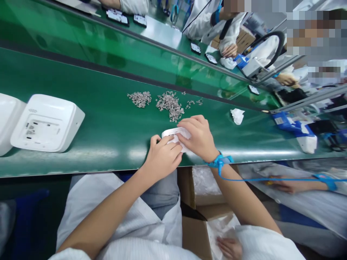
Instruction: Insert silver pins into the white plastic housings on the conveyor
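We note our left hand point(164, 156) and right hand point(200, 138), fingers holding a white piece point(171, 131) between them, over the worktop point(108, 122) near its front edge. We log small metal parts point(170, 104) heaped just beyond.

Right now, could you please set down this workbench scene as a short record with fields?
Surface: green bench
Left grip: holding a small white part at its left and near side
Right grip: holding the same part at its right side
Right wrist: blue strap with a cord
Beyond the hands: small metal pieces, in two heaps with a few strays
Far left: two white housings, one cut off by the picture edge
Right of the hands: crumpled white item, material unclear
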{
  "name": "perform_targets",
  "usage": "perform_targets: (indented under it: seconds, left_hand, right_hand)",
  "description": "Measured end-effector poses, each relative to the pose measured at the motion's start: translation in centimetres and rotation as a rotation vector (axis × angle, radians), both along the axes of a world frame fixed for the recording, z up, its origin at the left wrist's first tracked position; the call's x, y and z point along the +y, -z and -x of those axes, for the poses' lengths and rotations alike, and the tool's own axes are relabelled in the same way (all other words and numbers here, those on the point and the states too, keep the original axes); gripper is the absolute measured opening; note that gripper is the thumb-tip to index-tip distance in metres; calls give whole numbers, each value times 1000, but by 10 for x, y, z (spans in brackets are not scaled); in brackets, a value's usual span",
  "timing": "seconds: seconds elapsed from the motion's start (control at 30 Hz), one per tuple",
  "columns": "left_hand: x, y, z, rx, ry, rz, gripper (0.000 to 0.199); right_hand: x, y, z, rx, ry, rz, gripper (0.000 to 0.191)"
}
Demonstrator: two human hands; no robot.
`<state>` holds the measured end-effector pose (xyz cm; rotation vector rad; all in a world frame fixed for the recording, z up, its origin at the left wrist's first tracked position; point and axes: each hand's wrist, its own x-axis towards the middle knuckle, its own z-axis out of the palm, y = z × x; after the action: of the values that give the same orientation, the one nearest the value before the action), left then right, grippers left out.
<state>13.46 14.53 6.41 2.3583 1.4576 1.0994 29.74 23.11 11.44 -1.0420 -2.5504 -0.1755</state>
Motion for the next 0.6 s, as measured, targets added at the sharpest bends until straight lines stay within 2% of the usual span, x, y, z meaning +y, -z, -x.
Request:
perform_targets:
  seconds: [0.13,0.27,0.4,0.5,0.57,0.6]
  left_hand:
    - [0,0,0,-11,-12,30,12]
    - [2,0,0,-13,-20,53,10]
    - [-4,-4,5,50,-42,56,12]
    - [-26,-4,18,112,-95,18,26]
    - [-48,1,36,146,-155,-11,42]
    - [-58,5,48,158,-169,-32,48]
  right_hand:
    - [1,-1,9,-98,42,10,20]
    - [0,0,10,-134,19,6,23]
    - [-1,0,14,-74,21,-90,28]
    - [-20,-17,25,151,-32,-97,16]
    - [-45,-38,36,282,-179,-69,10]
    - [-60,-50,44,303,-289,-76,15]
